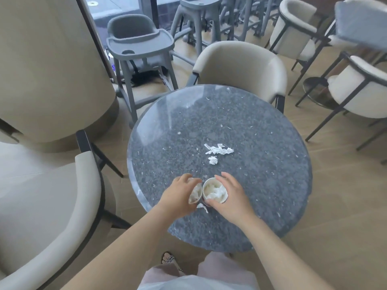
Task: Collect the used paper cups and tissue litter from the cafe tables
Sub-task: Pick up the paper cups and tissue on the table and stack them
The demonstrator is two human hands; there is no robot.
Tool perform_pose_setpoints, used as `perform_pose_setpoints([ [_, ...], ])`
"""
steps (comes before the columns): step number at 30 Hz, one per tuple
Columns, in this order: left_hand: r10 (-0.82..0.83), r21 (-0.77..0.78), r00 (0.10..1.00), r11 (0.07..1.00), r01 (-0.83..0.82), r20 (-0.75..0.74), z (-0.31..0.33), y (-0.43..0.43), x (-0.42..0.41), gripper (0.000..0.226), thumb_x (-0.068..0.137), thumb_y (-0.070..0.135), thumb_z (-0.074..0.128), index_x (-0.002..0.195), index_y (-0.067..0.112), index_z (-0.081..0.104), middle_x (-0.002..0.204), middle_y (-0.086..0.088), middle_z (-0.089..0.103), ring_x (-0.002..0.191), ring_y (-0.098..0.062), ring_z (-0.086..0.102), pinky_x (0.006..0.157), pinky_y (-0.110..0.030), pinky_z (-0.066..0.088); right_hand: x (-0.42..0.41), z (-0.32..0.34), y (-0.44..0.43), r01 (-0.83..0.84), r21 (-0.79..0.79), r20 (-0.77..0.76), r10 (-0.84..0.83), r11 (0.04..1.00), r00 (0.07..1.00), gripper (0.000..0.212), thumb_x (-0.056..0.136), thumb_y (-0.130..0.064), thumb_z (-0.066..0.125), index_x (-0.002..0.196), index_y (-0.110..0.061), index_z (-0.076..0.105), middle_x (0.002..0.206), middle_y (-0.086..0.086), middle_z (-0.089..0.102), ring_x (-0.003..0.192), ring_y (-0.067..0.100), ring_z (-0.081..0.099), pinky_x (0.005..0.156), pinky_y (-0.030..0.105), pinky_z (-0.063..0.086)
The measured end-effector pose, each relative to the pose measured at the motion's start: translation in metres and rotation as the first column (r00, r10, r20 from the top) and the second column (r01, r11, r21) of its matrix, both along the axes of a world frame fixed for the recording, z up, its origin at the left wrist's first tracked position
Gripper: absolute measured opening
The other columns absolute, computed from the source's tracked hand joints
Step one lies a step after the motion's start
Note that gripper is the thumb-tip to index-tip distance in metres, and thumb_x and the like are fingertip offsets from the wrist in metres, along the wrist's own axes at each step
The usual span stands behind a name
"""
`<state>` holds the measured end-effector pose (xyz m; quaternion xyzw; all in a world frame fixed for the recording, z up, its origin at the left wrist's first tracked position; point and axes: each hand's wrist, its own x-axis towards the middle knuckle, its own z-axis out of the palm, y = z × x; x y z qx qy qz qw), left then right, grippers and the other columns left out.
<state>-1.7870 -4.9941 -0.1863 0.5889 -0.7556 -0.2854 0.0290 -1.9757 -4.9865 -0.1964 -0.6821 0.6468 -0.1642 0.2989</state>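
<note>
Tissue-stuffed left cup (pixel 195 194) sits in the left hand's (pixel 178 195) curled fingers (pixel 188 178), right cup (pixel 215 192) in the right hand's (pixel 232 197).

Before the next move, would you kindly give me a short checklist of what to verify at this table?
1. Left hand grips the tilted white paper cup: ok.
2. Right hand grips the upright white paper cup: ok.
3. Room left in the tissue-stuffed cups: cannot tell.
4. Large torn white tissue scrap and small crumpled white wad collected: not ok, both lie on the round grey speckled stone table.
5. Thin white tissue shred beside the cups collected: not ok.
6. A free hand for the scraps: not ok, both hold cups.
</note>
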Motion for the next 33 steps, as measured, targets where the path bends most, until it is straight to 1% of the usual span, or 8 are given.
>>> perform_pose_setpoints([
  [3,0.039,-0.011,0.999,0.999,-0.04,-0.015,-0.001,-0.01,-0.003,0.066,0.077,0.034,0.067,0.134,0.034,0.034,0.139,0.004,0.032,0.129,-0.021,0.031,0.088,-0.042,0.05,0.0,-0.004,-0.009,-0.095,0.088,-0.034,0.099,0.992,0.995,0.087,0.064,-0.048,0.077,0.137,-0.036,0.032,0.148,-0.016,0.02,0.134,0.007,0.022,0.106,0.029,0.028],
  [8,0.072,-0.028,0.997,0.997,-0.072,-0.008,-0.002,-0.033,-0.009,0.067,0.077,0.032,0.067,0.135,0.034,0.034,0.14,0.003,0.031,0.13,-0.022,0.03,0.086,-0.039,0.05,-0.003,-0.005,-0.033,-0.119,0.039,-0.027,0.12,0.992,0.992,0.079,0.07,-0.038,0.075,0.137,-0.029,0.034,0.139,-0.01,0.032,0.127,0.012,0.034,0.099,0.022,0.031],
  [15,0.128,0.006,0.992,0.992,-0.128,0.006,-0.003,-0.062,-0.023,0.074,0.078,0.03,0.069,0.14,0.035,0.028,0.15,-0.002,0.022,0.137,-0.026,0.022,0.101,-0.044,0.042,-0.037,0.005,-0.074,-0.078,0.068,-0.107,0.085,0.995,0.991,0.081,0.073,-0.032,0.075,0.139,-0.024,0.029,0.141,-0.004,0.028,0.126,0.019,0.035,0.099,0.03,0.035],
  [20,0.175,0.02,0.984,0.984,-0.176,0.007,0.001,-0.06,-0.02,0.085,0.076,0.034,0.071,0.144,0.037,0.02,0.155,-0.001,0.012,0.142,-0.024,0.013,0.108,-0.043,0.035,-0.04,0.007,-0.078,-0.095,0.075,-0.137,0.105,0.993,0.985,0.085,0.072,-0.043,0.074,0.14,-0.022,0.027,0.145,-0.003,0.025,0.133,0.018,0.024,0.107,0.033,0.028],
  [23,0.233,0.006,0.972,0.972,-0.233,-0.036,0.005,-0.049,-0.015,0.09,0.075,0.037,0.072,0.146,0.032,0.016,0.155,-0.001,0.011,0.141,-0.024,0.018,0.108,-0.04,0.034,-0.02,0.013,-0.078,-0.155,-0.073,-0.114,0.146,0.985,0.983,0.072,0.075,-0.041,0.072,0.133,-0.017,0.038,0.14,0.0,0.035,0.13,0.02,0.028,0.109,0.035,0.026],
  [27,0.3,-0.015,0.952,0.953,-0.302,-0.066,0.008,-0.029,0.001,0.09,0.078,0.04,0.069,0.147,0.026,0.012,0.155,0.0,0.012,0.138,-0.024,0.023,0.107,-0.039,0.035,0.01,0.022,-0.067,-0.266,-0.225,-0.016,0.269,0.937,0.963,0.049,0.078,-0.027,0.071,0.121,-0.014,0.051,0.128,0.001,0.047,0.122,0.017,0.038,0.102,0.023,0.026],
  [30,0.302,-0.007,0.952,0.953,-0.303,-0.055,0.008,-0.014,0.015,0.088,0.081,0.038,0.067,0.147,0.021,0.011,0.152,-0.001,0.018,0.135,-0.022,0.03,0.106,-0.035,0.036,0.021,0.021,-0.049,-0.312,-0.281,0.02,0.331,0.907,0.944,0.037,0.078,-0.017,0.07,0.113,-0.013,0.058,0.12,0.0,0.053,0.113,0.016,0.047,0.094,0.017,0.032],
  [33,0.289,0.023,0.957,0.957,-0.289,-0.02,0.004,0.003,0.026,0.083,0.084,0.036,0.062,0.147,0.021,0.01,0.151,0.0,0.02,0.132,-0.022,0.035,0.104,-0.031,0.038,0.023,0.01,-0.03,-0.306,-0.265,0.024,0.324,0.914,0.946,0.029,0.08,-0.017,0.066,0.109,-0.016,0.059,0.112,-0.004,0.056,0.103,0.014,0.052,0.089,0.021,0.04],
])
